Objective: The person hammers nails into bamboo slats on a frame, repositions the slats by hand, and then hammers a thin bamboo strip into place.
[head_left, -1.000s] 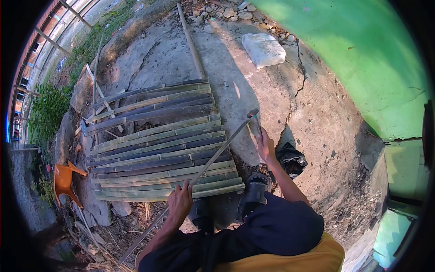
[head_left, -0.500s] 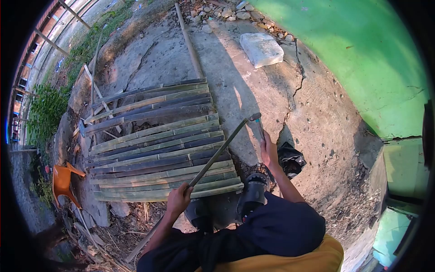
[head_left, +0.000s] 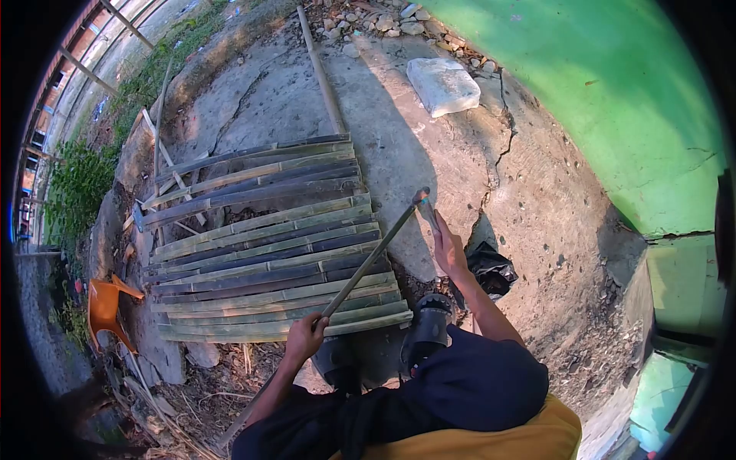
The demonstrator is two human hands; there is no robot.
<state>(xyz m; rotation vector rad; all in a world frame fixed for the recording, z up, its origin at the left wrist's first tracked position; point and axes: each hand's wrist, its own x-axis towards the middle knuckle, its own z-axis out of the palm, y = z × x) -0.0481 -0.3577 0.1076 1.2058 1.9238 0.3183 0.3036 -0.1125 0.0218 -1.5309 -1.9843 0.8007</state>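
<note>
My left hand (head_left: 308, 336) is closed around a long, narrow bamboo strip (head_left: 360, 272), which slants from beside my left arm up to the right. In my right hand (head_left: 449, 251) is a hammer (head_left: 432, 215), gripped by its handle. The hammer's head meets or nearly meets the strip's far end; contact is hard to make out. Beneath the strip lies a row of bamboo slats (head_left: 261, 274), side by side on the ground, with a wider gap near the upper slats.
Beside my right forearm is a black plastic bag (head_left: 492, 268). A whitish block (head_left: 443, 86) rests on cracked concrete near a green wall (head_left: 598, 115). A bamboo pole (head_left: 320, 69) extends beyond the slats. An orange plastic chair (head_left: 106, 307) is at the left, rubble (head_left: 383, 23) at the back.
The hammer's head has moved left onto or against the strip's end, and my right hand has shifted slightly left and down. My left hand keeps hold of the strip, nearly still.
</note>
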